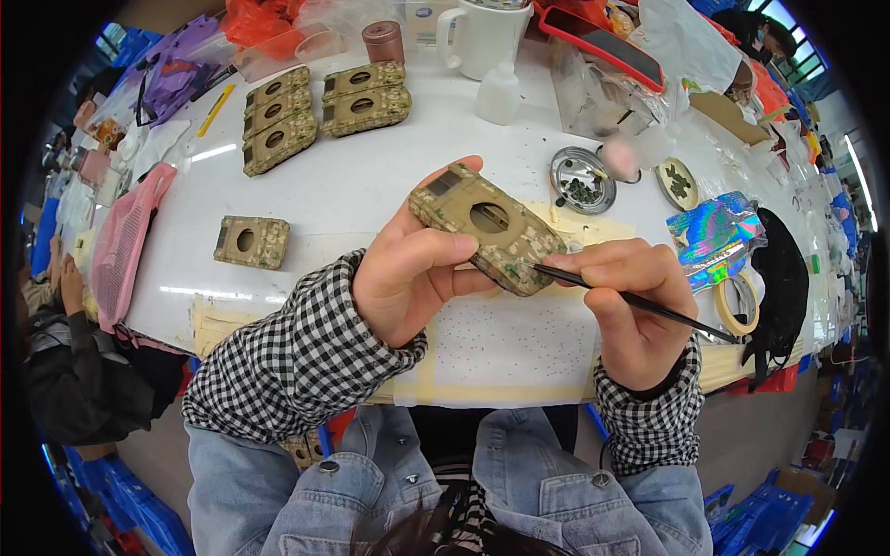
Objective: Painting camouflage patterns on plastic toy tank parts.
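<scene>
My left hand [408, 269] holds a camouflage-painted model tank hull [519, 232] above the table, thumb on its near side. The hull is tilted and has a round opening in its top. My right hand [640, 296] grips black tweezers [640, 301] between thumb and fingers. Their fine tip meets the hull's right end; whether a small part sits in it I cannot tell. Below both hands lies a white sheet [501, 357] scattered with tiny specks. Beyond the right hand, a round clear dish [607, 197] contains small dark green parts.
Several similar hulls [366, 109] stand in groups at the back left, and a single hull [250, 243] sits nearer. Around them are a yellow pen [215, 109], pink mesh bag [134, 241], white mug [487, 37], red-cased phone [603, 46], small bottle [499, 93] and tape roll [737, 306].
</scene>
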Tool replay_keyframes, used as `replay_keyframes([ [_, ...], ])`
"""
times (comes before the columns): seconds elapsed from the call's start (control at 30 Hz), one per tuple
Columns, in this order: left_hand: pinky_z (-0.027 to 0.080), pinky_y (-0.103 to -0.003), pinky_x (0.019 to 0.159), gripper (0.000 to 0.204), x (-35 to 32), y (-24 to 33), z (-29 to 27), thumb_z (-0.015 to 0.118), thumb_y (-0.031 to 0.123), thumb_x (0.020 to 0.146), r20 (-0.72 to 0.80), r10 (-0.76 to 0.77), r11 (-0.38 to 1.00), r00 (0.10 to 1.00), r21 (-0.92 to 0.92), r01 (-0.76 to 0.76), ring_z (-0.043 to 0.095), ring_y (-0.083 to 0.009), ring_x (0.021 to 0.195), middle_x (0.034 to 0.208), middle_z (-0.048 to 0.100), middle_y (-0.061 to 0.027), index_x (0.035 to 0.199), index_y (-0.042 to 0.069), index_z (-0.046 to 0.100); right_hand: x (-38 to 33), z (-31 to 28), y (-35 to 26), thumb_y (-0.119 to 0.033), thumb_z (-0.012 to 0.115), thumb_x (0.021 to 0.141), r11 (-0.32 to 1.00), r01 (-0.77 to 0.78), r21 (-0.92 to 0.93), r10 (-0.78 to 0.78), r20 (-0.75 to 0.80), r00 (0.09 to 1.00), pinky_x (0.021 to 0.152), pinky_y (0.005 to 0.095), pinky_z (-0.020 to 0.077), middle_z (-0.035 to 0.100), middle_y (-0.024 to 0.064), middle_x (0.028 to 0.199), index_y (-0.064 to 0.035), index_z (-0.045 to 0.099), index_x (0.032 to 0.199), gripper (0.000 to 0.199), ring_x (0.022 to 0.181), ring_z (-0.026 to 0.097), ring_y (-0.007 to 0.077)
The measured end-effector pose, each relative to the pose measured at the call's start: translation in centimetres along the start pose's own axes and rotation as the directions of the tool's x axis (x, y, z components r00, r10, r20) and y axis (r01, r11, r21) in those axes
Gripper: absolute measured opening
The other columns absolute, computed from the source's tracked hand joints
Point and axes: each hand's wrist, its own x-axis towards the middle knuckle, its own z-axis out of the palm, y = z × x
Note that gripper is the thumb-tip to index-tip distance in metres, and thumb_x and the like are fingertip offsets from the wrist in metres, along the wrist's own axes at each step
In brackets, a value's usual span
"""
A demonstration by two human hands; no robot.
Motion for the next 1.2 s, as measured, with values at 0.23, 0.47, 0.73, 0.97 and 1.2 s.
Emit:
replay_keyframes([
  [0.23,0.046,-0.045,0.101,0.072,-0.04,-0.05,0.04,0.051,0.011,0.085,-0.009,0.002,1.0,1.0,0.014,-0.001,0.046,-0.034,0.126,0.14,0.038,-0.0251,0.147,0.008,0.013,0.02,0.03,0.01,-0.005,0.07,0.083,0.999,0.021,-0.047,-0.02,0.01,1.0,0.08,0.0327,0.0511,0.068,0.0182,0.095,0.0009,0.058,0.092,0.016,0.09,0.066,0.0245],
  [0.47,0.046,-0.045,0.101,0.073,-0.04,0.07,0.06,0.051,0.012,0.085,-0.021,-0.008,1.0,1.0,0.03,0.008,0.046,-0.0338,0.126,0.14,0.038,-0.0251,0.147,0.007,0.013,0.09,-0.06,0.02,-0.005,0.07,0.083,0.995,0.049,-0.088,-0.046,0.029,0.999,0.079,0.0323,0.0515,0.068,0.0183,0.094,0.0009,0.059,0.092,0.016,0.09,0.067,0.0245],
  [0.73,0.045,-0.045,0.101,0.073,0.0,0.03,0.01,0.051,0.012,0.085,-0.017,-0.01,1.0,1.0,0.028,0.011,0.046,-0.0337,0.126,0.14,0.038,-0.0253,0.147,0.007,0.013,0.1,-0.12,0.09,-0.003,0.071,0.082,0.994,0.059,-0.09,-0.056,0.036,0.998,0.079,0.032,0.0514,0.068,0.0184,0.094,0.0011,0.059,0.092,0.016,0.089,0.067,0.0246],
  [0.97,0.045,-0.045,0.101,0.073,0.0,0.03,0.01,0.051,0.012,0.085,-0.02,-0.009,0.999,1.0,0.033,0.01,0.046,-0.0334,0.126,0.14,0.038,-0.0252,0.147,0.007,0.013,0.1,-0.12,0.07,-0.003,0.071,0.082,0.993,0.057,-0.106,-0.053,0.041,0.998,0.079,0.032,0.0515,0.067,0.0181,0.095,0.001,0.059,0.092,0.016,0.089,0.067,0.0243],
  [1.2,0.045,-0.044,0.102,0.072,0.06,-0.02,-0.12,0.051,0.012,0.085,-0.015,-0.022,1.0,1.0,0.006,0.022,0.047,-0.0332,0.126,0.139,0.039,-0.025,0.147,0.007,0.014,0.04,-0.15,0.11,-0.003,0.07,0.083,0.997,0.039,-0.073,-0.036,0.032,0.999,0.079,0.0317,0.0509,0.068,0.0183,0.096,0.0007,0.059,0.092,0.016,0.089,0.066,0.0238],
])
